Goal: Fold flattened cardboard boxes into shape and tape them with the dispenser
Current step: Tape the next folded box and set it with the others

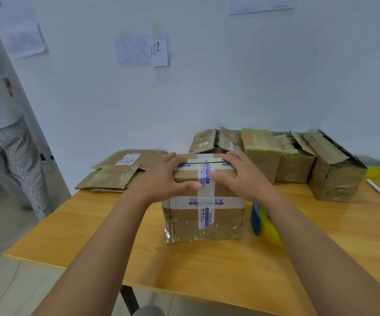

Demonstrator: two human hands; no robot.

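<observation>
Both forearms reach up from six o'clock toward the cardboard box [204, 201] standing at the middle of the tabletop [107, 242]. On its top flaps, the left hand [168, 173] lies at about ten o'clock of the box with fingers fairly straight and spread over the lid, the thumb hooked down onto the near face beside the printed tape strip [205, 197]; it grips nothing, it presses. At two o'clock the right hand [241, 176] mirrors it, fingers extended across the lid and thumb touching the strip's upper end. This two-handed press probably serves to keep the flaps closed and flat and to rub the tape down where it turns over the edge, since a dark seam line is visible between the flaps. Just beside the box at four o'clock, partly hidden behind the right forearm, sits the tape dispenser [266, 224], yellow roll with a blue part, within easy reach. Flattened boxes [118, 172] lie stacked at ten o'clock, likely the supply waiting. Along the wall from twelve to two o'clock stands a row of assembled boxes [298, 160], apparently finished ones set out of the way. A person in striped trousers [11, 160] stands off the tabletop at nine o'clock.
</observation>
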